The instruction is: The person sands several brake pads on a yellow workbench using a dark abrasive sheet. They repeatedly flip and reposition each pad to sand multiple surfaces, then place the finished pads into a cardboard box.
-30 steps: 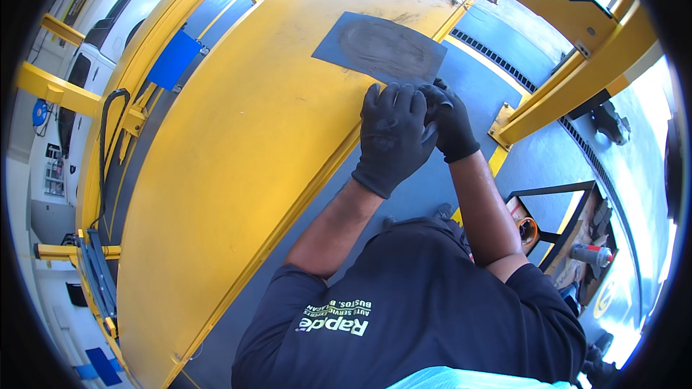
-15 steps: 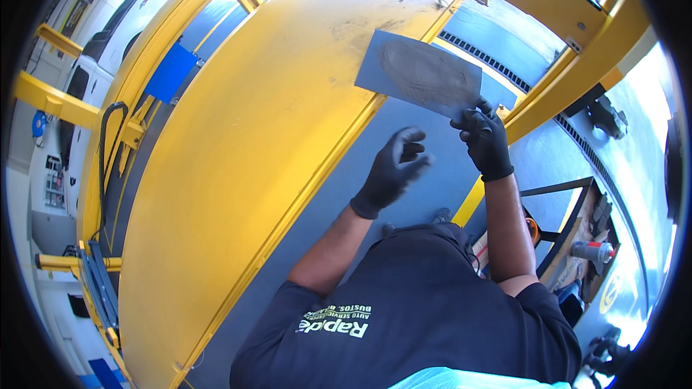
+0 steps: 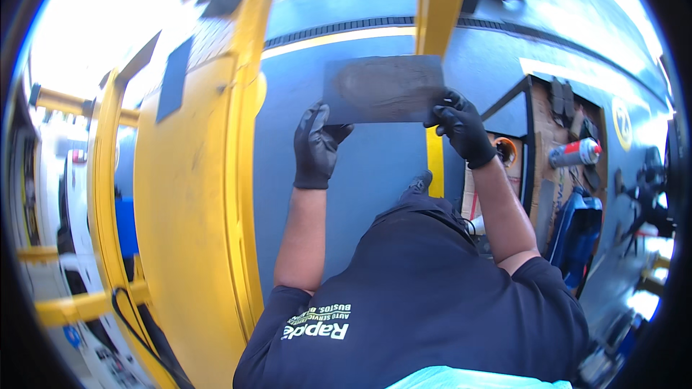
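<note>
A thin, dark blue-grey rectangular sheet (image 3: 393, 90), like sandpaper, is held up in front of me. A darker, scuffed oval patch covers much of its face. My right hand (image 3: 461, 126), in a black glove, pinches the sheet by its lower right corner. At the lower left corner is my left hand (image 3: 315, 148), also gloved in black. Its fingers point up along the sheet's left edge, and the thumb lies apart, just under the bottom edge. Whether it touches the sheet I cannot tell.
A yellow panel (image 3: 191, 187) with a raised edge runs along my left, a blue sheet (image 3: 174, 79) on its far end. Yellow posts (image 3: 437, 7) rise ahead. To my right, a dark-framed cart (image 3: 533, 151) carries cardboard, a spray can (image 3: 574, 153) and a blue container (image 3: 577, 223).
My view has turned to the right, away from the yellow panel. The sheet is now nearly level, still in my right hand. My left hand has come up to its lower left corner.
</note>
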